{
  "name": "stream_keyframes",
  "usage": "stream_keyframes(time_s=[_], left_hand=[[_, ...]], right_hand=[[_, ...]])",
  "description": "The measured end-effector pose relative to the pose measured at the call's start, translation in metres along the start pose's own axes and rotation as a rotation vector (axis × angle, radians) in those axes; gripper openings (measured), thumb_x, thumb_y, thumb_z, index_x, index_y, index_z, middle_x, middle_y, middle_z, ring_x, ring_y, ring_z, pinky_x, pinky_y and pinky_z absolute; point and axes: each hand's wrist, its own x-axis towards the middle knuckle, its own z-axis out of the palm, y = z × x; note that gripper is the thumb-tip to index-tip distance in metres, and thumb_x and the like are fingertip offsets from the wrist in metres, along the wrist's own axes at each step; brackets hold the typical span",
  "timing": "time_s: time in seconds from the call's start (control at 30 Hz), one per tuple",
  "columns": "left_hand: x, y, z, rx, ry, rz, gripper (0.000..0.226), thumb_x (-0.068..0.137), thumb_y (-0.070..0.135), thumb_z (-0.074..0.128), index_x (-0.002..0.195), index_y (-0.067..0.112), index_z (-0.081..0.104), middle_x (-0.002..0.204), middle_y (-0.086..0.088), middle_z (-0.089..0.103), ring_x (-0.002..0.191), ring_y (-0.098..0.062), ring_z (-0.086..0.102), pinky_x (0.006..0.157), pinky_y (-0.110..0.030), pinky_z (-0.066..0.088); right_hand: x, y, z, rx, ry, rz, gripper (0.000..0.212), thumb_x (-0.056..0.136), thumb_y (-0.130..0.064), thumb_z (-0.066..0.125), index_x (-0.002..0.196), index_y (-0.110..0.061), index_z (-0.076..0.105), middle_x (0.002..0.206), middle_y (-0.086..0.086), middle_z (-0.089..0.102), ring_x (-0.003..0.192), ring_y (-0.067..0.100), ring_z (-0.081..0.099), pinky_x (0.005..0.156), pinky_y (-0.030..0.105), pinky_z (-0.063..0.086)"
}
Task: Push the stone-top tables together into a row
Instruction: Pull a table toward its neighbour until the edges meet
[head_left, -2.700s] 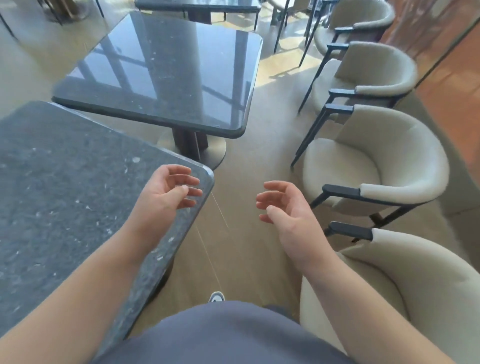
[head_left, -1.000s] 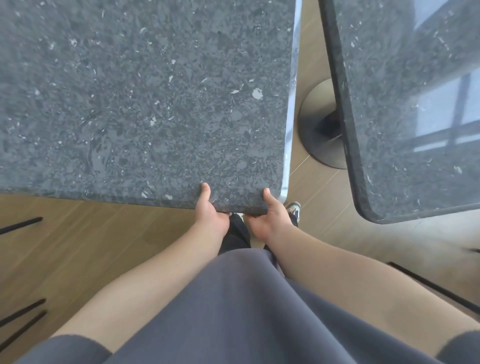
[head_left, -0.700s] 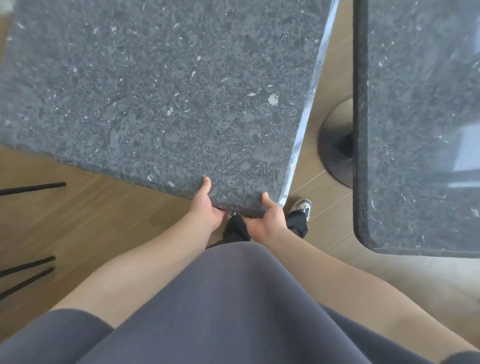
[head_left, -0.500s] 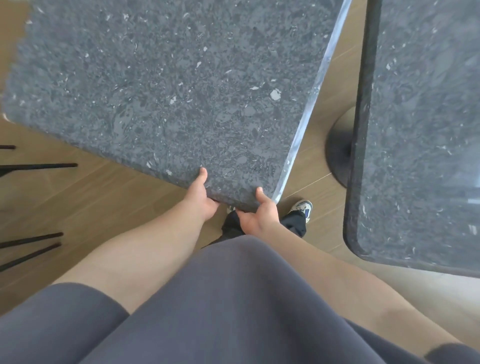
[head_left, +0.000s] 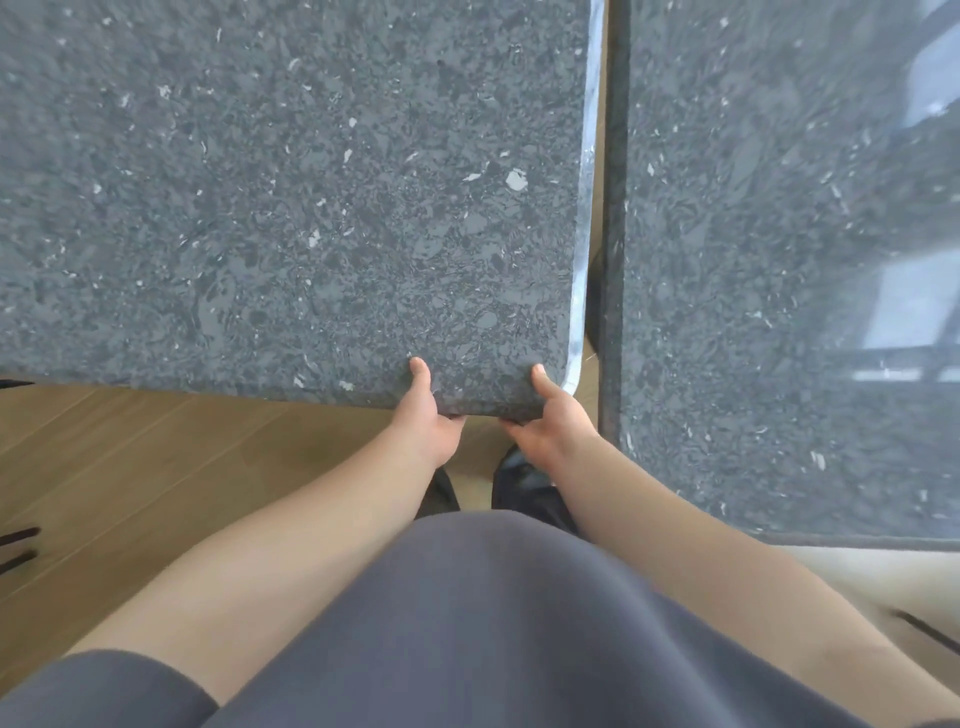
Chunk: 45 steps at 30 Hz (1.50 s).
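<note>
A dark speckled stone-top table (head_left: 291, 197) fills the upper left of the head view. My left hand (head_left: 423, 415) and my right hand (head_left: 553, 421) both grip its near edge close to the right corner, thumbs on top, fingers hidden underneath. A second stone-top table (head_left: 779, 260) stands to the right. A narrow strip of floor shows between the two facing edges, which run almost parallel. The second table's near edge lies closer to me than the first table's.
Wooden floor (head_left: 156, 467) lies below the near edges. Thin dark chair legs (head_left: 18, 545) show at the far left, and another dark leg (head_left: 930, 631) at the lower right. My dark trouser legs and shoes are under my hands.
The gripped table has swung from a skewed angle and shifted right. The wide gap that showed the other table's round base has narrowed to a thin strip. Both hands kept their grip.
</note>
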Motion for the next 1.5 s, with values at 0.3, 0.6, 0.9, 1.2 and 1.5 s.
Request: stream_keyframes(time_s=[0.3, 0.6, 0.9, 1.2, 1.5], left_hand=[[0.009, 0.038, -0.051, 0.066, -0.181, -0.264, 0.077, 0.089, 0.054, 0.067, 0.141, 0.004, 0.041, 0.141, -0.022, 0.051, 0.138, -0.034, 0.046, 0.12, -0.048, 0.032], [0.019, 0.093, -0.074, -0.15, -0.046, 0.056, 0.04, 0.091, 0.043, 0.072, 0.112, 0.01, 0.062, 0.113, -0.017, 0.07, 0.101, -0.038, 0.068, 0.094, -0.057, 0.054], [0.026, 0.095, -0.072, -0.026, 0.02, 0.086, 0.047, 0.094, 0.051, 0.064, 0.12, 0.013, 0.054, 0.118, -0.011, 0.062, 0.099, -0.031, 0.064, 0.095, -0.052, 0.051], [0.023, 0.075, -0.048, -0.027, 0.061, 0.153, 0.055, 0.094, 0.053, 0.062, 0.129, 0.013, 0.048, 0.118, -0.012, 0.061, 0.099, -0.032, 0.064, 0.081, -0.051, 0.057], [0.031, 0.072, -0.045, -0.061, 0.082, 0.144, 0.055, 0.093, 0.053, 0.063, 0.127, 0.013, 0.048, 0.137, -0.015, 0.057, 0.117, -0.034, 0.061, 0.104, -0.057, 0.048]], right_hand=[[0.016, 0.026, -0.001, 0.188, 0.065, -0.16, 0.069, 0.08, -0.027, 0.082, 0.138, -0.008, 0.05, 0.13, 0.013, 0.064, 0.115, 0.031, 0.064, 0.102, 0.048, 0.051], [0.011, 0.072, 0.041, 0.326, 0.019, -0.117, 0.04, 0.086, -0.027, 0.077, 0.118, -0.007, 0.062, 0.108, 0.015, 0.075, 0.103, 0.035, 0.07, 0.094, 0.056, 0.054], [0.021, 0.065, 0.035, 0.204, 0.044, -0.09, 0.034, 0.086, -0.029, 0.076, 0.105, -0.006, 0.06, 0.099, 0.014, 0.072, 0.088, 0.033, 0.07, 0.076, 0.052, 0.061], [0.027, 0.038, 0.022, 0.211, -0.027, -0.085, 0.028, 0.088, -0.024, 0.075, 0.1, -0.008, 0.055, 0.102, 0.015, 0.068, 0.094, 0.034, 0.068, 0.092, 0.059, 0.054], [0.026, 0.028, 0.017, 0.198, -0.071, -0.039, 0.031, 0.09, -0.026, 0.072, 0.1, -0.003, 0.054, 0.11, 0.017, 0.065, 0.097, 0.035, 0.066, 0.097, 0.055, 0.052]])
